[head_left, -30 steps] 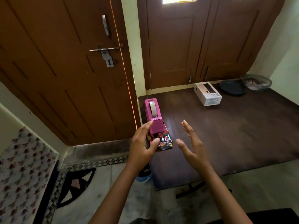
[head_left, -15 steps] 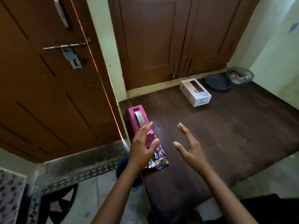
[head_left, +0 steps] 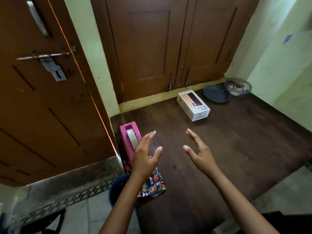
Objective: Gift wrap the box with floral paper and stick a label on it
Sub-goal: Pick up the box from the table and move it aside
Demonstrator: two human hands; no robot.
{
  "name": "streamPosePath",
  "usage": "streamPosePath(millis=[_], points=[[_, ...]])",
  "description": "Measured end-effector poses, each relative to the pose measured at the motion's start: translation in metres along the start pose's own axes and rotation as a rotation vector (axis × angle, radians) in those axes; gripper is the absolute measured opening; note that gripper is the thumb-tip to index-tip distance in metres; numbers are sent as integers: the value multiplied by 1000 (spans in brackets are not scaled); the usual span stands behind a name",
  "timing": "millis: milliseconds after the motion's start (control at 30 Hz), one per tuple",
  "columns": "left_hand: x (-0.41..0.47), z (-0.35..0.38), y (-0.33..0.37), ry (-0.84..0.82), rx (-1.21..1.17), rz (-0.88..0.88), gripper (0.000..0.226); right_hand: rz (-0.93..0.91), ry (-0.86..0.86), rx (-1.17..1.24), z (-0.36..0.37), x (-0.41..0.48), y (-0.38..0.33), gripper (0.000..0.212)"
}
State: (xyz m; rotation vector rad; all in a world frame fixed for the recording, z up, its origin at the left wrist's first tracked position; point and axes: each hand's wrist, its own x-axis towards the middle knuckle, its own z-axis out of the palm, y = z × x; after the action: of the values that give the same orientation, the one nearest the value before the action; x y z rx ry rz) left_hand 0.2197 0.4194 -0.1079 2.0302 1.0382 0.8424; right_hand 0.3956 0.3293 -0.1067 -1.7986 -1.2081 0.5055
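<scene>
At the far edge of the bench the box is laid flat, long axis slanted far-left to near-right. Floral paper is seen near-left. Left hand and right hand are held spread, grasping nothing.

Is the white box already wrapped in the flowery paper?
No, the white box sits bare, apart from the floral paper lying by the tape dispenser.

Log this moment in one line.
stage: wrapping not begun | left hand: open, over tape dispenser | right hand: open, above table | box: bare, far side | floral paper: near-left table edge
</scene>
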Motion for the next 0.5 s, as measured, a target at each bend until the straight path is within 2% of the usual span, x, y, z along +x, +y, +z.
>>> streamPosePath(millis=[167, 300, 433, 500], points=[[34, 41, 9, 45, 40, -16, 43, -2, -35, -19, -37, 44, 32, 51], [73, 88, 22, 22, 109, -71, 43, -25, -36, -25, -71, 98, 72, 46], [124, 147, 41, 8, 110, -216, 53, 56, -19, -10, -99, 166, 124, 46], [150, 175, 44, 15, 81, -325, 43, 89, -53, -9, -107, 197, 141, 49]])
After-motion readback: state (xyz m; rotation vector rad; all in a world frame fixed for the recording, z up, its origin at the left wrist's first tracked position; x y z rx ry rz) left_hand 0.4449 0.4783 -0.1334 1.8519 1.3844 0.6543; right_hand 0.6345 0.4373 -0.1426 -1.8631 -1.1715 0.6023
